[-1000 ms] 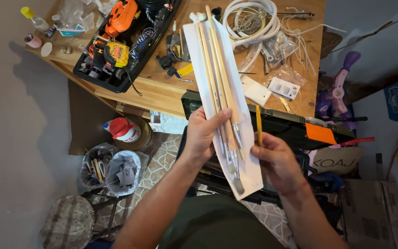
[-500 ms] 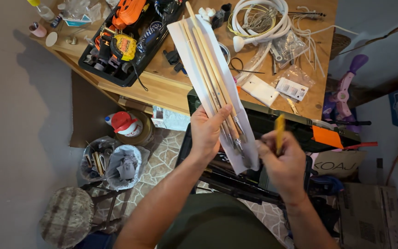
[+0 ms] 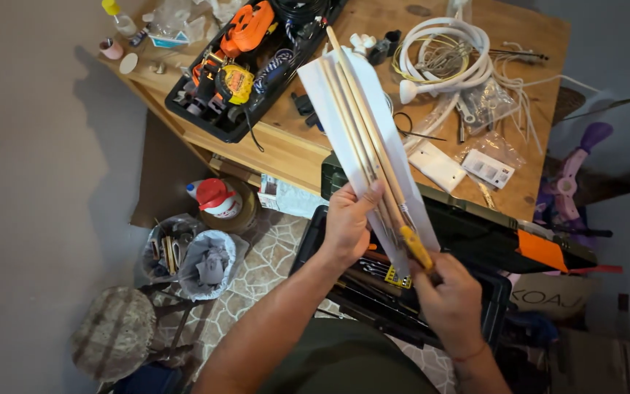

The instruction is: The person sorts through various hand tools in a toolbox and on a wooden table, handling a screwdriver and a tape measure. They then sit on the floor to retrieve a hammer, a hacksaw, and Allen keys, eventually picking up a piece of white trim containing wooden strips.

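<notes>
The bench (image 3: 286,146) is crowded: black tool tray (image 3: 246,69) upper left, white hose coil (image 3: 450,55) upper right. Bare grey floor (image 3: 30,204) at left lies open.

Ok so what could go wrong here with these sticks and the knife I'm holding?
The yellow-handled tool in your right hand sits close to your left hand; if it has a blade, a slip might nick the thumb. The thin wooden sticks lie loose on the white sheet, pinched only at the bottom, so they could slide off, perhaps into the open black case below.
</notes>
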